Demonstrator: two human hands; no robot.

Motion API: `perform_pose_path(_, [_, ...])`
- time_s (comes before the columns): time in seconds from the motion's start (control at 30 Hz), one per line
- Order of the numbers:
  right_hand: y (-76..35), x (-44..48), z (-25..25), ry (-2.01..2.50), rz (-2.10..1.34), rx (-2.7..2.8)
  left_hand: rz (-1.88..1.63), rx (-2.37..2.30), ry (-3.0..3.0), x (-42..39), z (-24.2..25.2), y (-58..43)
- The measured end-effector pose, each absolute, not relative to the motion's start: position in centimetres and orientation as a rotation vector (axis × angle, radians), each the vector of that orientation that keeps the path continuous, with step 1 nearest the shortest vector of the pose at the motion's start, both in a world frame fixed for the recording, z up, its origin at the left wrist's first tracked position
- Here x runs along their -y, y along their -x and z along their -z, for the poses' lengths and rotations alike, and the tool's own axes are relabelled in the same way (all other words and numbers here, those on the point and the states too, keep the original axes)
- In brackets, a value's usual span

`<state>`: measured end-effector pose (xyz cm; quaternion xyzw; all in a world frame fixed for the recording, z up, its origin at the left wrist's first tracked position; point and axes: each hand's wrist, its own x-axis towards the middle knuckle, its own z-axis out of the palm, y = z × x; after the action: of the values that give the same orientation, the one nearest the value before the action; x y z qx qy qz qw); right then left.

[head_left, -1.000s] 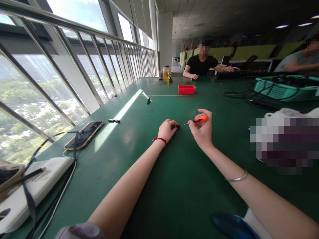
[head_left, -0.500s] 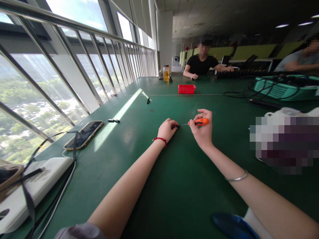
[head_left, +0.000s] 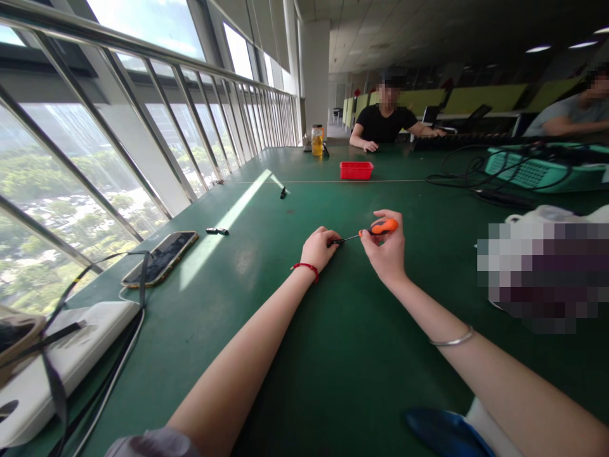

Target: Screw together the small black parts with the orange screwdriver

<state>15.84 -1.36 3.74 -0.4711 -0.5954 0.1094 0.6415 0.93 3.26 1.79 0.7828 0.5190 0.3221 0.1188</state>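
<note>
My left hand (head_left: 320,249), with a red cord bracelet at the wrist, rests on the green table and pinches a small black part (head_left: 337,242). Its exact kind is too small to make out. In my right hand (head_left: 387,251) is a screwdriver (head_left: 384,226) with an orange and black handle, held between thumb and fingers. The thin metal shaft points left, its tip at the black part. Further left on the table lie another small black piece (head_left: 217,231) and, beyond it, a second one (head_left: 283,192).
A red bin (head_left: 356,171) stands ahead, with a jar (head_left: 317,141) behind it. At left are a phone (head_left: 160,258) and a white power strip (head_left: 71,362) with cables. A teal basket (head_left: 547,171) and a white bag (head_left: 556,219) sit at right. A person (head_left: 387,120) sits opposite.
The screwdriver's handle end has tipped slightly upward, and my right fingers have shifted a little around it. My left hand and the black part stay in place.
</note>
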Motion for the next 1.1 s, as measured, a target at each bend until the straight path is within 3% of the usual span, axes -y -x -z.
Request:
perform_pose_path(0.73, [-15.1, 1.1, -2.9, 1.138, -0.23, 1.349, -0.923, -1.529, -2.321, -3.3, -1.6, -0.8])
perform_pose_path(1.1, [-14.5, 2.0, -5.6, 1.327, -0.195, 1.657, -0.837, -1.705, -2.36, -1.9, -2.0, -1.2])
